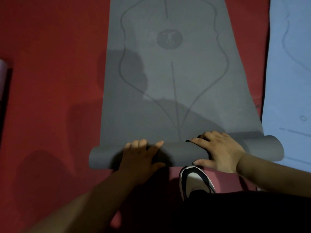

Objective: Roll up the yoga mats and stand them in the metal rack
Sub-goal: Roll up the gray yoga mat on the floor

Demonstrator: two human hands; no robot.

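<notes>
1. Looking down in the head view: grey yoga mat lies on the red floor. Its flat length runs from mid-frame toward 12 o'clock. It is printed with a curved outline, a straight centre line and a round emblem.
2. Roll: the mat's near end, wound into a tube. It lies crosswise at 6 o'clock of the flat part, running from 9 to 3 o'clock, with its right end tilted slightly up-frame.
3. Left hand: set on the roll, at 9 o'clock of its middle. The fingers curl over the top to the far side, the forefinger stretches toward 3 o'clock, and the thumb lies on the near face. The roll sits under the palm, and a short length juts out at 9 o'clock.
4. Right hand: set on the roll, at 3 o'clock of its middle. The fingers are bent over the far edge and the thumb reaches along the near lower edge, clasping the tube. The roll continues past the wrist toward 3 o'clock.
5. Blue yoga mat: flat on the floor at 3 o'clock of the grey one. The roll's right end reaches its edge.
6. Shoe: white and black, just beside the roll at its 6 o'clock, below the right thumb.
7. Dark object: at the frame's 9 o'clock edge; I cannot tell what it is.
</notes>
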